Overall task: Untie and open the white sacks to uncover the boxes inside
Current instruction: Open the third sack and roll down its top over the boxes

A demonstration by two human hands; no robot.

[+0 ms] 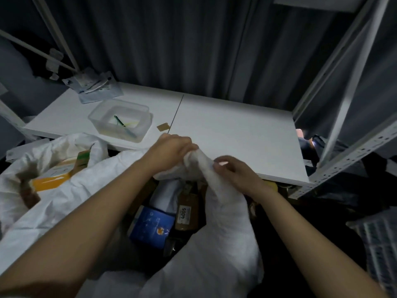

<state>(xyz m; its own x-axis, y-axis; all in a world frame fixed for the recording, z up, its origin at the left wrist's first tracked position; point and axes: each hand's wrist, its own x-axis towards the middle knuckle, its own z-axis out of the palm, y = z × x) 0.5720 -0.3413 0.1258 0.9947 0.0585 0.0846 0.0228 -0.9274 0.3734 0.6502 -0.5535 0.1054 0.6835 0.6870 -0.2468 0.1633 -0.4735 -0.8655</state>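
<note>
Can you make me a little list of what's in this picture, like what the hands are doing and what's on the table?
left hand: grips the bunched neck of the white sack
right hand: pinches the same neck
open sack: on the left, boxes showing inside
blue box: down between the sacks
table: white
plastic tub: clear, on the table

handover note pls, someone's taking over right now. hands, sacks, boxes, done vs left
Left hand: grips the bunched neck of the white sack in front, just over the near edge of the white table.
Right hand: pinches the same neck from the other side.
Second sack at left: mouth already open, a box with orange and green print showing inside.
Between the sacks: a blue box and a brown parcel labelled 4005 lie uncovered.
Done: left sack opened.
Left: work the held neck loose, spread it open, expose its boxes.
</note>
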